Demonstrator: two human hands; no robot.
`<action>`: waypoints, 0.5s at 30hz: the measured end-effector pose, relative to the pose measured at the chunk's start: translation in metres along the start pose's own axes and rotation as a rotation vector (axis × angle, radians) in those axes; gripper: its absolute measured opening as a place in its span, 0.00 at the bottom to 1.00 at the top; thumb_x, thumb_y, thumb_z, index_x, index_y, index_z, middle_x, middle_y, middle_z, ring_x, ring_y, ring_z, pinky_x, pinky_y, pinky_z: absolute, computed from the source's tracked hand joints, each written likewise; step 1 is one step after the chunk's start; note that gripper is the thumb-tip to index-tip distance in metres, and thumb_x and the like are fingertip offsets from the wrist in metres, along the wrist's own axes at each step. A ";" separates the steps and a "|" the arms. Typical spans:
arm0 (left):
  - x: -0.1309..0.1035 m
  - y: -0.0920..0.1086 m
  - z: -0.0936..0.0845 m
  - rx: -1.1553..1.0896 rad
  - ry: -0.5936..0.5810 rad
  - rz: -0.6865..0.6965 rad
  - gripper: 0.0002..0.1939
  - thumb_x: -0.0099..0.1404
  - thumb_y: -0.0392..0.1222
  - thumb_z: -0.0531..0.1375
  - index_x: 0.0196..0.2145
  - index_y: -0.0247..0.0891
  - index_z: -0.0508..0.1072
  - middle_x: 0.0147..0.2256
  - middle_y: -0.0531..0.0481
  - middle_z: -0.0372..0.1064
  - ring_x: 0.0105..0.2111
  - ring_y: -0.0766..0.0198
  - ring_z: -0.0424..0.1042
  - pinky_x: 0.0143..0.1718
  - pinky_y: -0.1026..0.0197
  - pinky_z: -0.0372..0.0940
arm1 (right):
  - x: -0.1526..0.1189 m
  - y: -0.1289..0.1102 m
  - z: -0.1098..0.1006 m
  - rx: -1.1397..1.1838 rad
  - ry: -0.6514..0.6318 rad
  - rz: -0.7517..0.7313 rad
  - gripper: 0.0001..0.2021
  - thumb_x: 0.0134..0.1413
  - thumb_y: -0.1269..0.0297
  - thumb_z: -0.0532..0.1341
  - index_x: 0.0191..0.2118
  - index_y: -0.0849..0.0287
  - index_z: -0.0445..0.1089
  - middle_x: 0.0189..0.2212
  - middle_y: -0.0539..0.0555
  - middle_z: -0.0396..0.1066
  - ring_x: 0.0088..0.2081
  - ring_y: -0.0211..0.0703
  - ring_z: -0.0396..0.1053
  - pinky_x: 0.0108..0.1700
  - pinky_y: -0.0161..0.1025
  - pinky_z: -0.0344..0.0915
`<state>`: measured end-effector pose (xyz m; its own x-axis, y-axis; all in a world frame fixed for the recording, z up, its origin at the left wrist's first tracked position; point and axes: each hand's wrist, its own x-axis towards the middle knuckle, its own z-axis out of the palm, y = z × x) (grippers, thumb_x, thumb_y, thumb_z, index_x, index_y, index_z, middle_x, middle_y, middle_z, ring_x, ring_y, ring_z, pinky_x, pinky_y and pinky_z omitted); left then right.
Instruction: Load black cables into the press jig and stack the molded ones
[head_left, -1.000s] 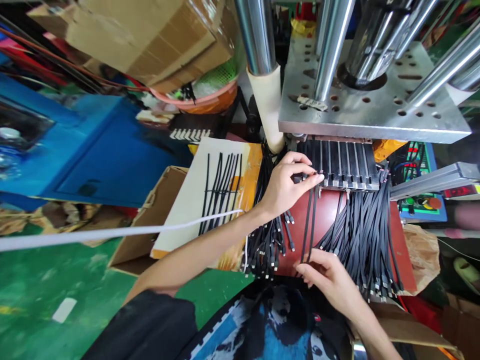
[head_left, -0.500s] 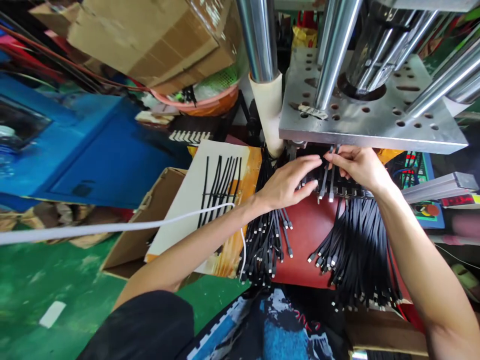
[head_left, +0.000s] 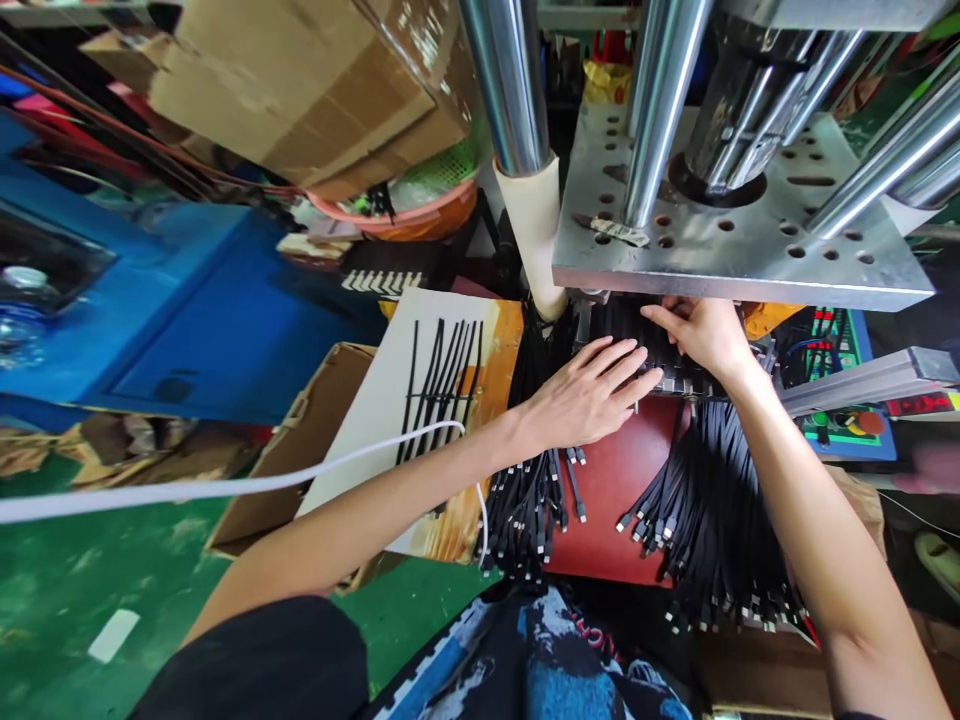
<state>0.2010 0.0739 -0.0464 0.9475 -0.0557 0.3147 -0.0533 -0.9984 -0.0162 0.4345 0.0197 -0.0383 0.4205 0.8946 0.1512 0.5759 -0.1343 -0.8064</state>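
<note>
My left hand (head_left: pixel 592 395) lies palm down with its fingers stretched flat over the front left edge of a dark slotted fixture (head_left: pixel 622 318) under the press. Just to its right, my right hand (head_left: pixel 701 335) is over the same fixture, below the metal plate's front edge. Its fingers are curled with the thumb pointing left; whatever they grip is hidden. Black cables (head_left: pixel 720 500) with metal plugs hang in a thick bundle below my right wrist. Another bunch of black cables (head_left: pixel 529 510) hangs below my left wrist, over the red surface (head_left: pixel 600 510).
A thick metal press plate (head_left: pixel 742 285) with steel posts stands above both hands. At left, several black strips lie on a white board (head_left: pixel 375 420), crossed by a white cord (head_left: pixel 247 487). A control panel (head_left: pixel 847 400) with buttons is at right; an open carton (head_left: pixel 300 440) sits at left.
Two cable ends that stuck out between my hands are no longer seen there. My left hand has come down and right, flattening on the fixture's edge. My right hand has shifted slightly left.
</note>
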 end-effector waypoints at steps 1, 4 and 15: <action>0.001 0.004 -0.001 0.004 0.003 -0.017 0.27 0.76 0.40 0.59 0.68 0.31 0.67 0.68 0.30 0.64 0.71 0.41 0.62 0.73 0.37 0.57 | 0.001 -0.001 0.001 -0.026 0.006 -0.003 0.21 0.63 0.49 0.70 0.27 0.55 0.65 0.16 0.45 0.64 0.16 0.35 0.59 0.24 0.38 0.57; 0.004 0.018 -0.002 0.021 -0.005 -0.124 0.26 0.76 0.40 0.57 0.68 0.32 0.68 0.69 0.31 0.64 0.72 0.42 0.60 0.74 0.37 0.54 | -0.003 -0.007 0.000 -0.116 0.083 -0.016 0.15 0.66 0.55 0.68 0.30 0.56 0.69 0.19 0.48 0.67 0.19 0.39 0.63 0.29 0.41 0.62; 0.030 0.030 -0.002 -0.064 -0.051 -0.369 0.31 0.79 0.46 0.51 0.72 0.24 0.62 0.74 0.29 0.55 0.75 0.42 0.54 0.76 0.32 0.43 | -0.079 -0.023 -0.009 -0.904 -0.069 -0.211 0.27 0.69 0.74 0.52 0.69 0.56 0.71 0.44 0.66 0.70 0.42 0.57 0.71 0.45 0.51 0.69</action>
<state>0.2270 0.0426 -0.0354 0.9213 0.3058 0.2404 0.2762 -0.9494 0.1492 0.3945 -0.0520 -0.0266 0.2193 0.9577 0.1866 0.9752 -0.2213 -0.0103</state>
